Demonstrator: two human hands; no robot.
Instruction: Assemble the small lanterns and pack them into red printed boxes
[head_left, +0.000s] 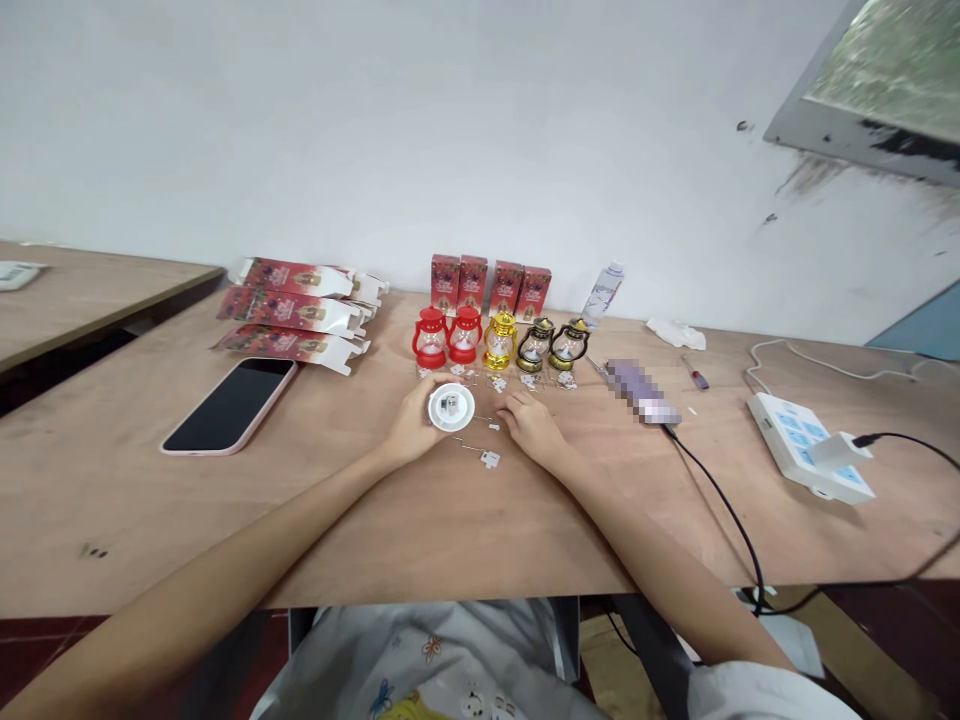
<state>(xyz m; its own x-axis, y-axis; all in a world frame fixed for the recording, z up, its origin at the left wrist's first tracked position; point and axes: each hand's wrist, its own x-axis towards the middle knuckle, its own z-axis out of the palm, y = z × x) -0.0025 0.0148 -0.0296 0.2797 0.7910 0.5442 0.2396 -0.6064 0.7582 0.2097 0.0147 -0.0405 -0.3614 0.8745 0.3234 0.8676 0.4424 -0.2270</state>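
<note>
My left hand (412, 423) is wrapped round a white round lantern base (463, 418), its hollow side with small metal fittings turned towards me. To the right of it, my right hand (534, 425) rests low at the tabletop with its fingertips pinched together; whatever they hold is too small to make out. A small white piece with a thin wire (490, 459) lies on the wood between the hands, with another (493, 427) just above it. Behind them stand mini lanterns: two red lanterns (465, 338), a gold lantern (500, 343) and two dark bronze lanterns (535, 346).
More small wired pieces (528, 382) lie before the lanterns. Red boxes (507, 287) stand behind; flattened cartons (289, 310) and a phone (232, 405) are left. Rightward are a bottle (604, 290), a blurred device (641, 390), a screwdriver (697, 378) and a power strip (799, 440).
</note>
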